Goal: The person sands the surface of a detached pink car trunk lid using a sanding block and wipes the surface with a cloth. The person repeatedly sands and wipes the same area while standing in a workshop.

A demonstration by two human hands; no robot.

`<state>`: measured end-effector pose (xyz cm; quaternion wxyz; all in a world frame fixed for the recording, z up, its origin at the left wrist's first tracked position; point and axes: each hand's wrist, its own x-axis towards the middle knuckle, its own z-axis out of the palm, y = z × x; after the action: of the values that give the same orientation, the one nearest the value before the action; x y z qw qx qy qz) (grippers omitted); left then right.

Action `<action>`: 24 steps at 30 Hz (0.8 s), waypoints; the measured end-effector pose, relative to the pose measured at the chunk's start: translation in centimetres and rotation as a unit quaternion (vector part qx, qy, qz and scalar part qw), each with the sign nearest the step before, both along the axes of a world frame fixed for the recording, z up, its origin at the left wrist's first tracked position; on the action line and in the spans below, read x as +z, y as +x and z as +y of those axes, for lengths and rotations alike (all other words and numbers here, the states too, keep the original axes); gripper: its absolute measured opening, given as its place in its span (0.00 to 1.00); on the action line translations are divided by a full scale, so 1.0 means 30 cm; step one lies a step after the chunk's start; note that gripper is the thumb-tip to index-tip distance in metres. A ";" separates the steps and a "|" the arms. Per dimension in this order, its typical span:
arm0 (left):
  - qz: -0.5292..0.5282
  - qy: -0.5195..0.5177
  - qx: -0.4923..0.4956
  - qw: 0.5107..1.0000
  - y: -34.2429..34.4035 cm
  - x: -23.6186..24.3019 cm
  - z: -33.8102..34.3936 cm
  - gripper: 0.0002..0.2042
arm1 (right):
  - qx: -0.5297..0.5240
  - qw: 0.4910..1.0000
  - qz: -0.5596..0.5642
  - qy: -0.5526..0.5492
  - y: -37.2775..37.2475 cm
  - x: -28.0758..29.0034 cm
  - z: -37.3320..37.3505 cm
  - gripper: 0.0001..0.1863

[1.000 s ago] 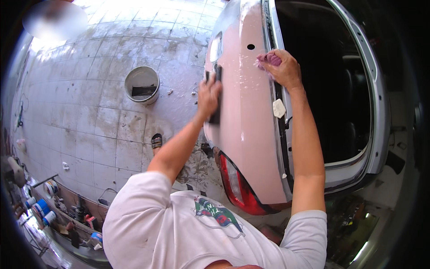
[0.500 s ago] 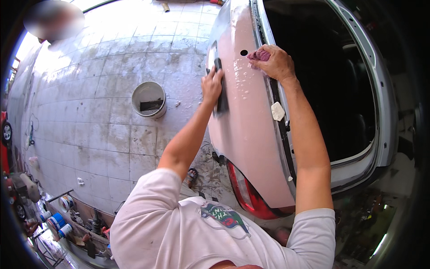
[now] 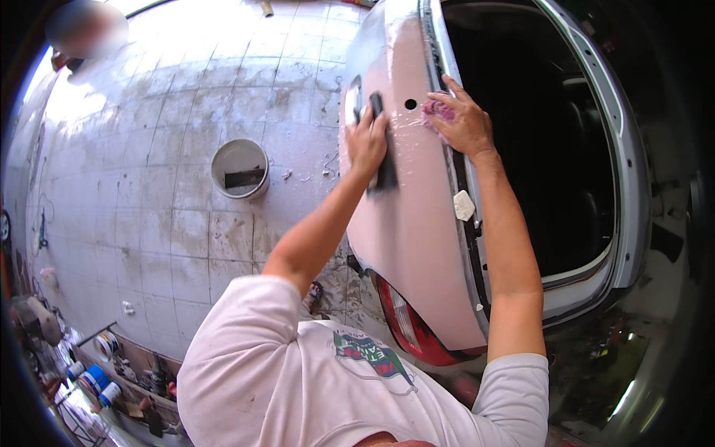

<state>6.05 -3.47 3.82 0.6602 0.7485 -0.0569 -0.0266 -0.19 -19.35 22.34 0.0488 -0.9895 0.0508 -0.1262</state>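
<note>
My left hand [image 3: 367, 145] lies over a long dark sanding block [image 3: 386, 175], gripping it against the pale pink car body panel [image 3: 417, 231]. A crumpled pinkish-purple cloth [image 3: 439, 110] is held under my right hand [image 3: 469, 127], near the panel's right edge. One finger of that hand stretches toward the window frame. Wet streaks and drops show on the panel between my hands, beside a round black hole [image 3: 410, 104]. Below my right hand, an off-white angular piece [image 3: 464, 205] rests on the dark channel along the edge.
A grey bucket [image 3: 240, 170] with a dark flat piece inside stands on the wet tiled floor to the left. The dark window opening [image 3: 529, 149] lies right of the panel, a red tail light [image 3: 406, 320] nearer me. Paint cans [image 3: 94, 378] are at lower left.
My left hand and the sanding block have moved rightward on the panel. The fingers of my right hand have spread somewhat over the cloth. The whole view has shifted slightly.
</note>
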 end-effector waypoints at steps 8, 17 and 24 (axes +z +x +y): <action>-0.047 0.054 -0.060 0.996 -0.547 -0.105 0.169 0.33 | -0.026 0.999 0.023 0.022 -0.046 -0.012 -0.049 0.18; 0.117 0.068 0.002 0.991 0.199 0.125 -0.084 0.21 | 0.016 1.000 -0.001 0.016 0.041 0.011 -0.015 0.19; -0.117 0.045 -0.085 0.988 -0.458 -0.038 0.144 0.29 | -0.016 1.000 0.006 0.021 -0.017 -0.011 -0.068 0.21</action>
<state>-7.69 0.86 2.67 0.6101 0.7677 -0.1959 0.0019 -0.68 -21.38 22.00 0.0674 -0.9880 0.0698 -0.1200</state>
